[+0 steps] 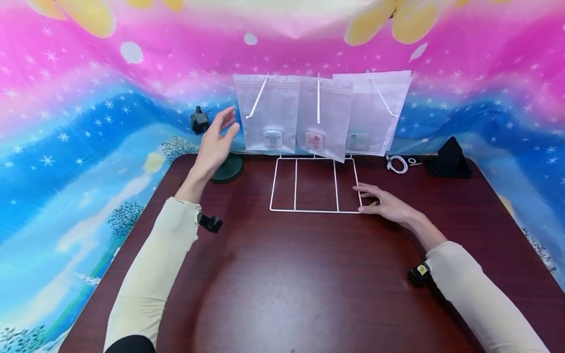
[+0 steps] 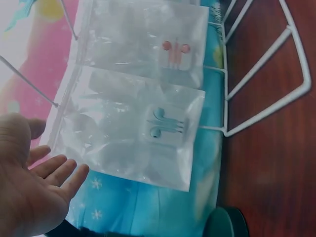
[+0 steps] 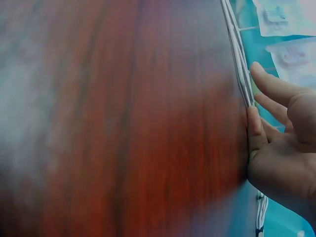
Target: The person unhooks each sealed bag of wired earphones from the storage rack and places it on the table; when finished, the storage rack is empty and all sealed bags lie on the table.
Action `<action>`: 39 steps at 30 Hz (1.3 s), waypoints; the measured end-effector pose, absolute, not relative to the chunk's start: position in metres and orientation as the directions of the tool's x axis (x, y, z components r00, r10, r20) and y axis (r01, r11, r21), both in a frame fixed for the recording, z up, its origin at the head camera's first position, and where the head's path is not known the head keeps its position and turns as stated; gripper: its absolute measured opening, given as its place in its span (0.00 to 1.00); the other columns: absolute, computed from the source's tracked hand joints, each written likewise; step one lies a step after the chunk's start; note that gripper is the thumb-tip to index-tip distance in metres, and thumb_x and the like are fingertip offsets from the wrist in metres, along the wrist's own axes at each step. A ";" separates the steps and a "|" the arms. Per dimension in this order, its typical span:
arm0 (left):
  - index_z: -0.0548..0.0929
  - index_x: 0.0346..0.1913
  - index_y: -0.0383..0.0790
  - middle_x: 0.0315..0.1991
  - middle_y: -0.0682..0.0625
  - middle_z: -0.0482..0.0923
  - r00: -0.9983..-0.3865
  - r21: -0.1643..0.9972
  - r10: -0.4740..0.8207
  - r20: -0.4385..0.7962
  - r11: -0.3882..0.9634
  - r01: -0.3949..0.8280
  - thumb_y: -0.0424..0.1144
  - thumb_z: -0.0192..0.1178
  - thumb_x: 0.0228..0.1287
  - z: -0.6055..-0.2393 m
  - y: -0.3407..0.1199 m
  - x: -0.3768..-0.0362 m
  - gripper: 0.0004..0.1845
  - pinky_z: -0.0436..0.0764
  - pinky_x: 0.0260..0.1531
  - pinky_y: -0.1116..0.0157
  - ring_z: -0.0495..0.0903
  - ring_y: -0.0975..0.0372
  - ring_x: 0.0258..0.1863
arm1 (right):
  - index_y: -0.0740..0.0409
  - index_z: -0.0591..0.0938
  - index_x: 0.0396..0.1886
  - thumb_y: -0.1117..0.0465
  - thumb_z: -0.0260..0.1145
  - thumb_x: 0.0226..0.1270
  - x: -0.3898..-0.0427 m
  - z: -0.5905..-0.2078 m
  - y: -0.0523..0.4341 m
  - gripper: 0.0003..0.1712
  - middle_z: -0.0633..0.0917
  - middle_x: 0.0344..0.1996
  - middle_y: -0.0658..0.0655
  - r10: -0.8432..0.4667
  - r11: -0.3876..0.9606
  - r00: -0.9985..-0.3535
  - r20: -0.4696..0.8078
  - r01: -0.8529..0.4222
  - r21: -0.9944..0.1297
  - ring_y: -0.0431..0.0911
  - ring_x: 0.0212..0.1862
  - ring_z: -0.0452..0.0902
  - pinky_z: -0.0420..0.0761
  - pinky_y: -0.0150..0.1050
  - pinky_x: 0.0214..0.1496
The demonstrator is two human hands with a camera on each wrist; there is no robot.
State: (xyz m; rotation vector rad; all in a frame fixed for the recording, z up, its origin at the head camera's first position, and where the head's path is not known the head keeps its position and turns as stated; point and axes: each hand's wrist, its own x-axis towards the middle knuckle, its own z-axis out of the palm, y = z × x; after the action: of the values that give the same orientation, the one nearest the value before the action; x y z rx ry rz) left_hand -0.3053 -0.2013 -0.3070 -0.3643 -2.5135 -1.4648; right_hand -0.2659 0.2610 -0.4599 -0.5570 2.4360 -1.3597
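Rack: wire rack (image 1: 315,186) stands mid-surface (image 1: 282,284), toward the back.
Pouches: three pouches (image 1: 270,115) hang side by side above the rack's base.
Left hand (image 1: 217,142): raised, left of the leftmost pouch.
Right hand (image 1: 384,202): on the rack's front right corner.
Back right: cable (image 1: 398,164), then stand (image 1: 449,159).

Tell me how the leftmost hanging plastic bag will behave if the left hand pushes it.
The bag hangs from one thin peg, so it would probably swing. Its wrinkled clear film looks floppy and light, likely slippery. The left hand is open beside it.

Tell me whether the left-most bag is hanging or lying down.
Hanging. The bag dangles from a white peg of the wire rack, clear of the table.
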 end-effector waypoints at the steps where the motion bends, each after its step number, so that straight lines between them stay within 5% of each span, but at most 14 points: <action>1: 0.58 0.83 0.53 0.81 0.51 0.60 -0.951 0.828 0.098 0.294 0.470 0.305 0.52 0.49 0.83 -0.304 -0.199 -0.309 0.31 0.62 0.76 0.58 0.60 0.63 0.78 | 0.64 0.65 0.79 0.63 0.70 0.73 -0.265 -0.460 0.261 0.39 0.56 0.81 0.66 -0.468 0.486 -0.881 -0.066 -0.194 -0.852 0.63 0.74 0.62 0.72 0.40 0.63; 11: 0.47 0.85 0.58 0.84 0.61 0.47 -0.983 0.884 -0.031 0.182 0.443 0.150 0.54 0.40 0.85 -0.275 -0.178 -0.349 0.32 0.57 0.77 0.65 0.49 0.68 0.81 | 0.69 0.68 0.76 0.66 0.70 0.72 -0.265 -0.462 0.258 0.36 0.59 0.79 0.67 -0.452 0.530 -0.891 -0.043 -0.229 -0.816 0.63 0.73 0.64 0.73 0.49 0.65; 16: 0.51 0.84 0.61 0.82 0.61 0.52 -0.987 0.913 -0.085 0.133 0.398 0.089 0.52 0.41 0.84 -0.264 -0.174 -0.367 0.31 0.60 0.76 0.66 0.53 0.67 0.80 | 0.70 0.68 0.76 0.66 0.70 0.71 -0.265 -0.460 0.258 0.37 0.58 0.79 0.68 -0.453 0.529 -0.891 -0.041 -0.231 -0.817 0.63 0.73 0.65 0.72 0.58 0.66; 21: 0.60 0.81 0.60 0.80 0.57 0.60 -0.989 0.940 -0.113 0.096 0.336 0.053 0.49 0.46 0.84 -0.260 -0.174 -0.380 0.28 0.63 0.74 0.66 0.60 0.66 0.78 | 0.69 0.68 0.76 0.66 0.70 0.72 -0.266 -0.461 0.260 0.37 0.58 0.80 0.67 -0.451 0.553 -0.892 -0.043 -0.242 -0.797 0.63 0.72 0.65 0.74 0.53 0.65; 26: 0.77 0.65 0.53 0.65 0.51 0.78 -0.968 0.954 -0.212 0.136 0.292 0.070 0.45 0.56 0.80 -0.265 -0.171 -0.381 0.16 0.70 0.66 0.64 0.74 0.62 0.65 | 0.67 0.69 0.76 0.65 0.70 0.72 -0.266 -0.461 0.259 0.36 0.58 0.80 0.66 -0.439 0.568 -0.897 -0.047 -0.237 -0.788 0.62 0.72 0.65 0.74 0.52 0.64; 31: 0.76 0.52 0.48 0.53 0.51 0.82 -0.962 0.953 -0.201 0.186 0.276 0.127 0.45 0.59 0.78 -0.269 -0.171 -0.373 0.08 0.75 0.60 0.61 0.77 0.61 0.54 | 0.68 0.69 0.76 0.65 0.70 0.73 -0.266 -0.460 0.258 0.36 0.58 0.80 0.67 -0.440 0.557 -0.897 -0.047 -0.232 -0.797 0.62 0.73 0.65 0.73 0.56 0.65; 39: 0.78 0.56 0.49 0.51 0.47 0.85 -0.952 0.931 -0.144 0.270 0.292 0.220 0.43 0.57 0.79 -0.270 -0.173 -0.348 0.09 0.80 0.52 0.59 0.79 0.59 0.48 | 0.68 0.69 0.76 0.65 0.70 0.72 -0.264 -0.461 0.258 0.36 0.58 0.80 0.67 -0.429 0.551 -0.902 -0.046 -0.220 -0.805 0.62 0.72 0.65 0.72 0.58 0.66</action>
State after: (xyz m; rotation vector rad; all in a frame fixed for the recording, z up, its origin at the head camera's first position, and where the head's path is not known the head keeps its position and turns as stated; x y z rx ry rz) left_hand -0.3484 -0.1729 -0.2701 -0.0696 -2.2633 -1.7045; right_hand -0.2635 0.2583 -0.4612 -0.5434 2.5503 -1.2738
